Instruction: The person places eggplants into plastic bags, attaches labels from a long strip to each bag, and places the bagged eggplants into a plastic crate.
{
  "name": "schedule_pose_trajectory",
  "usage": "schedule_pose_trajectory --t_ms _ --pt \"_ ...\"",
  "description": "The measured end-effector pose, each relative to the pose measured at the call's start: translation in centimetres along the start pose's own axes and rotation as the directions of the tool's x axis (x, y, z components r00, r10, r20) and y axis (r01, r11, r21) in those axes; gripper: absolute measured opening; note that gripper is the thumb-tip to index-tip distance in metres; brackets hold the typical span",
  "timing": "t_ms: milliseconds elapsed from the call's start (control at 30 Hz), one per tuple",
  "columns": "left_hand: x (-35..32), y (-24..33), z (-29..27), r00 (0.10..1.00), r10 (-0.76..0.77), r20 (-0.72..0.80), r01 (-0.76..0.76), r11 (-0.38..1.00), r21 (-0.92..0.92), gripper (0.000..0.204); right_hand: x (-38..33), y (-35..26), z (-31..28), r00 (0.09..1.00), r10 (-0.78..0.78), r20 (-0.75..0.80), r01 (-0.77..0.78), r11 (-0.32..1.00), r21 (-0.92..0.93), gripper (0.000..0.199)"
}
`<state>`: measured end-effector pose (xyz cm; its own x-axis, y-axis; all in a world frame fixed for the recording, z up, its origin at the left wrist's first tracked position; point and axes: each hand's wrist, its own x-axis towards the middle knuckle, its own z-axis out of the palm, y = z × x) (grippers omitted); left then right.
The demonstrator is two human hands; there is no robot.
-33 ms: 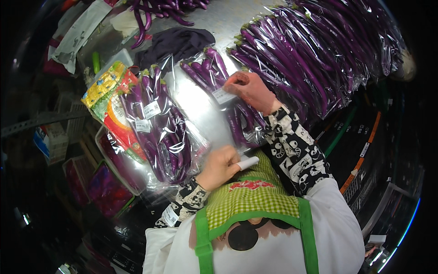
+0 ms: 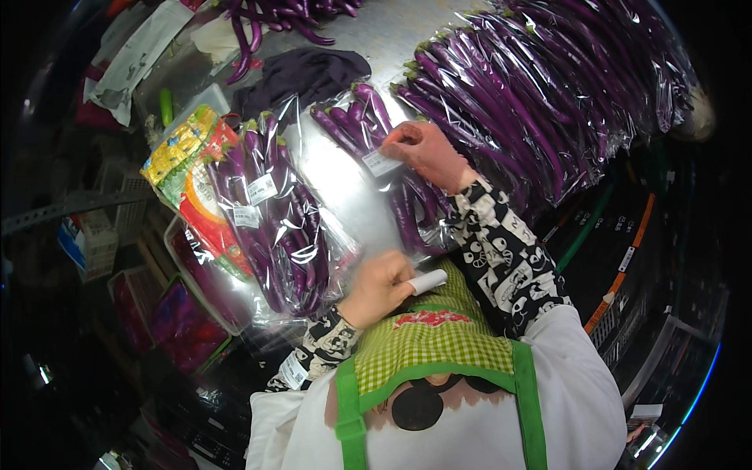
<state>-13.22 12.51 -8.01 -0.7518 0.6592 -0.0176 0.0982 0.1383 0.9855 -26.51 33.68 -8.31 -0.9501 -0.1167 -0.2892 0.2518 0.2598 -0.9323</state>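
My right hand (image 2: pixel 425 153) is closed in a pinch at a white printed label (image 2: pixel 381 163). The label lies over a clear bag of long purple eggplants (image 2: pixel 345 125) on the metal table. Close to my apron, my left hand (image 2: pixel 380 288) is closed on a curled strip of white label paper (image 2: pixel 428 281). Its fingers are curled in, and part of the strip is hidden in them. Left of both hands, another bag of eggplants (image 2: pixel 278 227) bears two white labels.
Many bagged eggplants (image 2: pixel 533 102) lie in a row at the right. Loose eggplants (image 2: pixel 294 16) and a dark cloth (image 2: pixel 305 74) are at the back. A colourful printed bag (image 2: pixel 192 168) lies at the left, above a plastic crate (image 2: pixel 188 313). The metal table (image 2: pixel 337 192) shines between bags.
My right hand and the label at its fingertips have shifted very slightly left. The left hand stays in place, its strip tilted a little differently.
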Motion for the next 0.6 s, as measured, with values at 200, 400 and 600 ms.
schedule_pose_trajectory --t_ms 200,400,600 --pt "0.0 0.7 0.9 0.998 0.036 -0.058 -0.037 0.999 -0.019 0.016 2.0 2.8 3.0 0.895 -0.126 -0.428 -0.220 0.710 -0.669 0.065" --pt "0.5 -0.5 1.6 0.993 0.118 0.022 -0.117 0.991 -0.061 0.022 2.1 2.6 2.5 0.932 0.029 -0.362 -0.294 0.646 -0.704 0.079" --pt "1.3 -0.7 1.6 0.997 0.080 0.007 -0.079 0.994 -0.074 0.018 2.8 1.4 2.1 0.943 0.260 -0.207 -0.330 0.668 -0.666 0.087"
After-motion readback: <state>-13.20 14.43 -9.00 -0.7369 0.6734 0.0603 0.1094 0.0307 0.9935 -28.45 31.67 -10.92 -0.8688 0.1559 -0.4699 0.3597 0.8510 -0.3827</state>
